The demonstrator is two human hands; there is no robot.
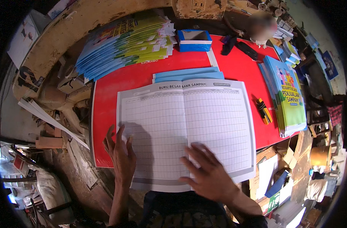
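Observation:
An open ledger book (215, 114) with printed grid pages lies in front of me on a red board. My left hand (121, 154) is at its left edge, fingers apart and a little bent, with nothing held. Over the lower middle, near the fold, my right hand (207, 173) spreads its fingers, slightly blurred; whether it touches the paper I cannot tell. Beneath the ledger's far edge, light blue booklets (188, 73) stick out. A yellow and black cutter knife (264, 111) rests to the right of the ledger.
The red board (109, 110) carries a fanned pile of blue-green booklets (124, 43) at far left, a blue box (195, 46) at the back and a booklet stack (285, 97) at right. Dark objects (240, 49) lie at the back right. Wood and cardboard scraps surround the board.

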